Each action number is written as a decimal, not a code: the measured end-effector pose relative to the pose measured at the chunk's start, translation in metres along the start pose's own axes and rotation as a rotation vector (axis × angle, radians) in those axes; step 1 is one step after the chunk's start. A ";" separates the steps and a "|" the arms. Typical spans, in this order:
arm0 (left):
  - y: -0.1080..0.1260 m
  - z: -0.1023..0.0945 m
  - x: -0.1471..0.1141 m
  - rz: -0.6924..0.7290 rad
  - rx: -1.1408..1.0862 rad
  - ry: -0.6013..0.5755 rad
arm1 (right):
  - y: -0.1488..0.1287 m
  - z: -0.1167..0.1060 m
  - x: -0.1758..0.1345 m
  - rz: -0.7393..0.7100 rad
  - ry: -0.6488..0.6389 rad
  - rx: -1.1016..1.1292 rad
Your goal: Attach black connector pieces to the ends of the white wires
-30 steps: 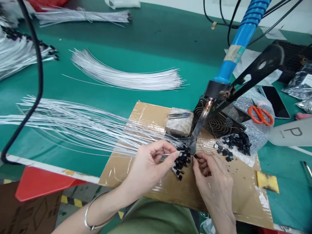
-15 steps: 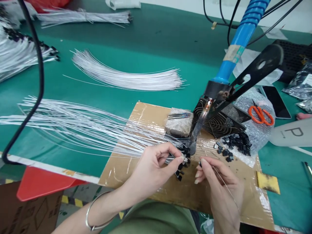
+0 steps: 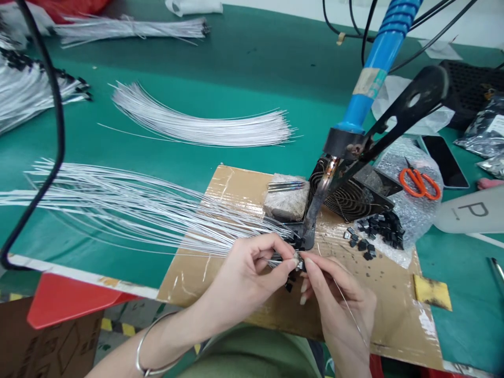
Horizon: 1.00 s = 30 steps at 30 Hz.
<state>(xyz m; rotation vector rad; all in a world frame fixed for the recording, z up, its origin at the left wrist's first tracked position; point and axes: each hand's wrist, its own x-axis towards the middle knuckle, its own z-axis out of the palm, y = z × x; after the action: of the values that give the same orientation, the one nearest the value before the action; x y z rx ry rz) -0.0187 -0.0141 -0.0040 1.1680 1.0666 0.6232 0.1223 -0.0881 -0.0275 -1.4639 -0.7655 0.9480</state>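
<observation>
My left hand (image 3: 252,275) pinches the end of a white wire between thumb and forefinger, at the end of a loose bundle of white wires (image 3: 157,210). Against those fingertips my right hand (image 3: 340,302) is closed on a small black cap, mostly hidden by the fingers. A thin silvery wire (image 3: 346,302) also runs across the right palm. Several black pieces (image 3: 289,286) cluster beneath and beside the left fingertips. Just beyond both hands stands a soldering iron (image 3: 358,105) with a blue handle, its tip pointing down in a black metal stand (image 3: 413,102).
Cardboard (image 3: 394,315) lies under the work. To the right are loose black caps (image 3: 381,228), orange scissors (image 3: 419,184), a phone (image 3: 444,160) and a yellow sponge (image 3: 432,292). A fan (image 3: 342,194) sits behind the iron. Another wire bundle (image 3: 205,123) lies farther back; a black cable (image 3: 55,105) hangs left.
My right hand has moved left, bringing its fingertips from a short gap away to meet the left fingertips. The left hand stays in nearly the same place. The view has shifted slightly.
</observation>
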 end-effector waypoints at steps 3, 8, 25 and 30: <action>0.000 0.000 0.000 -0.003 -0.007 -0.006 | 0.002 -0.003 0.002 -0.090 -0.072 -0.035; -0.001 0.000 0.001 0.019 -0.026 -0.010 | 0.001 -0.005 0.002 -0.043 -0.051 -0.036; 0.005 0.005 0.007 -0.007 0.091 0.060 | -0.004 -0.003 -0.008 -0.002 0.023 -0.186; 0.007 0.006 0.011 0.009 0.137 0.086 | -0.008 -0.006 -0.010 -0.003 0.039 -0.283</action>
<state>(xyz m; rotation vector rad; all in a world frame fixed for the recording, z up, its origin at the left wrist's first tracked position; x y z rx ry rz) -0.0080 -0.0047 -0.0013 1.2749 1.1926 0.6196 0.1231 -0.0991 -0.0186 -1.7205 -0.9000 0.8297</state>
